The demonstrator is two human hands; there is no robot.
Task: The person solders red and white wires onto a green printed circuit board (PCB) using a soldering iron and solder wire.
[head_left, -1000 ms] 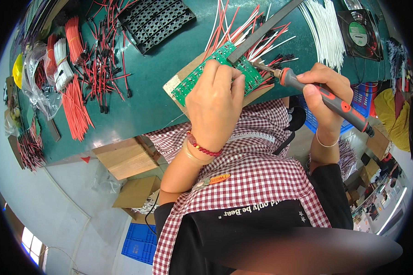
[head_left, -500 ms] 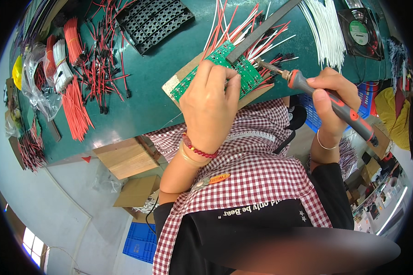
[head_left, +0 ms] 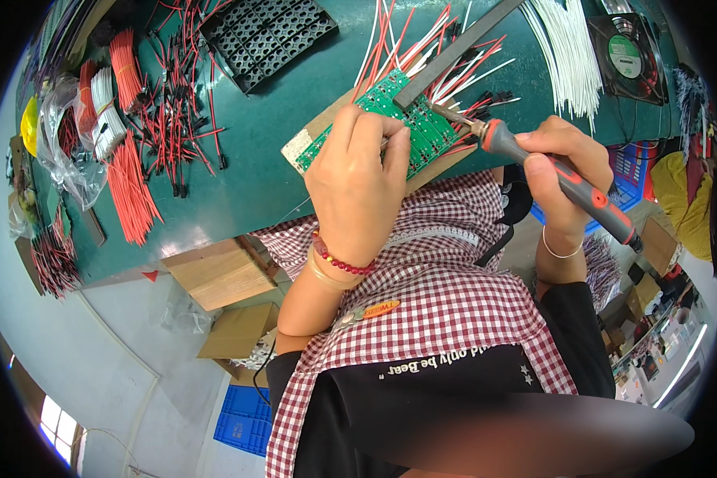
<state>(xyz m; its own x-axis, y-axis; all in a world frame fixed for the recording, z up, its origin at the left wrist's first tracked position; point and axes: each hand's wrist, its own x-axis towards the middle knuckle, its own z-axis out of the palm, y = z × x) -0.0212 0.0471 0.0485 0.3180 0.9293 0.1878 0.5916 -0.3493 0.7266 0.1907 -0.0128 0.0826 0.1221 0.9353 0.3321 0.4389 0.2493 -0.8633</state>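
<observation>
At PCB [head_left: 430, 131], iron [head_left: 577, 191] farther L now

Circuit bd [head_left: 430, 131], by bench [head_left: 271, 135] front edge: part hidden under L hand [head_left: 357, 163]; fingertip contents can't be ID'd. Soldering iron [head_left: 502, 142]: tip contact w/ bd too small to confirm. Bench rear edge, dark bar [head_left: 462, 52], black tray [head_left: 272, 44]: cut off, pic. top.

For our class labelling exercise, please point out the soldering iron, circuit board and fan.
Soldering iron [head_left: 588, 193], head view: on the handle.
Circuit board [head_left: 429, 133], head view: on its green face.
Fan [head_left: 624, 57], head view: on its round label.
</observation>
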